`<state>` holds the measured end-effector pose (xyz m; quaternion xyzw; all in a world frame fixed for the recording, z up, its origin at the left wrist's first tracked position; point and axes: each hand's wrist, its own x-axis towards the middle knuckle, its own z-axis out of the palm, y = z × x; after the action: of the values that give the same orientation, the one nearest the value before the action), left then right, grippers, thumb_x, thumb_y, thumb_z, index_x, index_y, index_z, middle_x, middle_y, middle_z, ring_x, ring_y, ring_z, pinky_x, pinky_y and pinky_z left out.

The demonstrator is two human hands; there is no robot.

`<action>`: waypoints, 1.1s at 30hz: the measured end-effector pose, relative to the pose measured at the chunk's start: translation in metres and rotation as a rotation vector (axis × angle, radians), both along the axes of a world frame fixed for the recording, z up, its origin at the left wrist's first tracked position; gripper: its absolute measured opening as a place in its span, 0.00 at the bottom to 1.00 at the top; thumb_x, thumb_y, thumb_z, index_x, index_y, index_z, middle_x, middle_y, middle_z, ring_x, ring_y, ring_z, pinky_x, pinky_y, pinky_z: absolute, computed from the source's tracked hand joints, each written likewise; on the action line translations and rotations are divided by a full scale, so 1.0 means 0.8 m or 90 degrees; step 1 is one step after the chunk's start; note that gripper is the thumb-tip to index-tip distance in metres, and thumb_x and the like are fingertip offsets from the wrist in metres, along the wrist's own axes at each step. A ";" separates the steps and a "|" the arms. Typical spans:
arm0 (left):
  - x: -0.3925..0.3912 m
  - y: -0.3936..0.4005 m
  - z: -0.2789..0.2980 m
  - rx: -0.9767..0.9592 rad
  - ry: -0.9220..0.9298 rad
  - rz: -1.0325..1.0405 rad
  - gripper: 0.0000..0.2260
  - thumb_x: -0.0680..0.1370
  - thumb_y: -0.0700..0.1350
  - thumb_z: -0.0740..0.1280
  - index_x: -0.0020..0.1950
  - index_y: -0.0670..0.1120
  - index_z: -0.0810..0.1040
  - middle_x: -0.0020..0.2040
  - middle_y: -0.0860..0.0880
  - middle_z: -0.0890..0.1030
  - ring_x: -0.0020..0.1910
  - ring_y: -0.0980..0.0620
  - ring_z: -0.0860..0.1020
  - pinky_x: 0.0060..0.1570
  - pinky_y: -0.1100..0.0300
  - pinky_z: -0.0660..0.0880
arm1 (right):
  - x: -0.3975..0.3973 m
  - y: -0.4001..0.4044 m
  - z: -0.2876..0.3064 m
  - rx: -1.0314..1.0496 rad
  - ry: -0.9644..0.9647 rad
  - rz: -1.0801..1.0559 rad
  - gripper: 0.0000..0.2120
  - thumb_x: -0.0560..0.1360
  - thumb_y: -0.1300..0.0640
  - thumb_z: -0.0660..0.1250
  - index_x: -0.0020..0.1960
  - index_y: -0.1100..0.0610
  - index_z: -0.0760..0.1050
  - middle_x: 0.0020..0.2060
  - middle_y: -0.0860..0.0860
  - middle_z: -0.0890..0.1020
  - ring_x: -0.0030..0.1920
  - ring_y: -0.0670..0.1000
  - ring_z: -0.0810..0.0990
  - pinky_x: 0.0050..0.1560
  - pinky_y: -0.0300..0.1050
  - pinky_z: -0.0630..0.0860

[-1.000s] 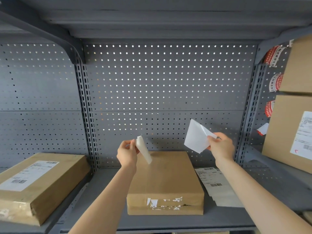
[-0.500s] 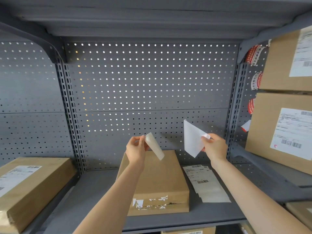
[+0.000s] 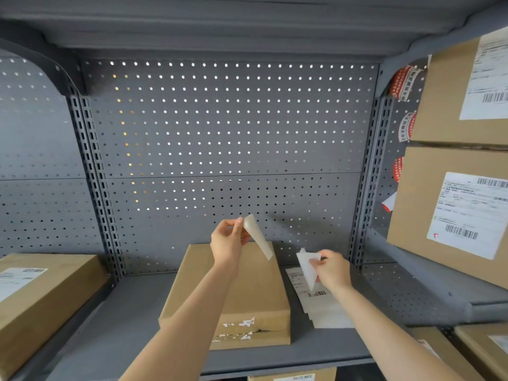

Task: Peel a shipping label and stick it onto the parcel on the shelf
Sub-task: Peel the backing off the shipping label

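Currently head view | left hand (image 3: 228, 240) grip pinches peeled label (image 3: 258, 236) by its top corner above parcel (image 3: 247, 284) on shelf (image 3: 132, 306), hanging free so glue stays untouched | right hand (image 3: 331, 269) grip pinches backing sheet (image 3: 308, 266), low over label stack (image 3: 321, 306), likely to drop it there

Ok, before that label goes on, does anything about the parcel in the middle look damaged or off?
Yes. The flat brown cardboard parcel has torn white paper scraps and a dark split along its front edge, like remnants of an old label. Its top face looks clean. The fanned stack of white label sheets beside it lies slightly askew.
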<state>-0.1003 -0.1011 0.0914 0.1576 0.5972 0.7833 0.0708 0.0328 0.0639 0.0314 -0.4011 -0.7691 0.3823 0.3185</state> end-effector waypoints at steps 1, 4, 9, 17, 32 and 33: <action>0.002 0.001 -0.002 -0.001 -0.001 -0.001 0.07 0.79 0.44 0.66 0.42 0.43 0.76 0.39 0.46 0.81 0.33 0.55 0.81 0.40 0.63 0.79 | -0.001 0.000 -0.005 -0.006 -0.018 0.010 0.05 0.74 0.59 0.67 0.46 0.61 0.80 0.38 0.56 0.83 0.38 0.56 0.83 0.42 0.57 0.82; 0.003 0.003 -0.007 0.001 -0.014 -0.010 0.08 0.78 0.44 0.66 0.42 0.42 0.76 0.38 0.46 0.81 0.30 0.58 0.81 0.44 0.60 0.80 | -0.001 -0.001 -0.014 -0.030 -0.039 0.021 0.05 0.74 0.58 0.69 0.46 0.60 0.79 0.33 0.53 0.80 0.35 0.55 0.82 0.45 0.56 0.82; 0.005 0.007 -0.012 -0.003 -0.027 -0.009 0.08 0.78 0.44 0.66 0.40 0.43 0.75 0.41 0.44 0.81 0.37 0.51 0.81 0.45 0.59 0.78 | 0.000 0.004 -0.014 -0.057 -0.031 0.024 0.04 0.72 0.57 0.70 0.42 0.58 0.81 0.30 0.54 0.82 0.33 0.53 0.83 0.45 0.52 0.82; 0.004 0.009 -0.012 -0.008 -0.022 -0.006 0.09 0.78 0.45 0.66 0.39 0.44 0.75 0.43 0.43 0.81 0.37 0.50 0.81 0.44 0.59 0.79 | 0.005 0.012 -0.005 -0.070 -0.009 0.033 0.05 0.72 0.58 0.71 0.37 0.55 0.81 0.32 0.55 0.84 0.31 0.52 0.85 0.43 0.51 0.83; -0.009 -0.018 0.003 0.003 0.024 -0.021 0.08 0.78 0.47 0.65 0.52 0.43 0.79 0.45 0.45 0.84 0.42 0.51 0.84 0.48 0.59 0.80 | -0.055 -0.092 0.149 -0.130 0.155 0.264 0.09 0.74 0.53 0.70 0.50 0.57 0.79 0.42 0.55 0.85 0.38 0.52 0.84 0.38 0.40 0.82; -0.011 -0.024 0.005 -0.002 0.036 -0.018 0.08 0.78 0.47 0.66 0.52 0.44 0.79 0.45 0.45 0.84 0.40 0.53 0.84 0.48 0.59 0.80 | -0.064 -0.103 0.153 -0.134 0.142 0.276 0.10 0.74 0.53 0.69 0.51 0.58 0.78 0.43 0.55 0.84 0.38 0.52 0.84 0.36 0.39 0.81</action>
<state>-0.1091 -0.1204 0.0951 0.1882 0.5976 0.7767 0.0652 -0.0182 -0.0183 0.1539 -0.2132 -0.7531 0.5614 0.2687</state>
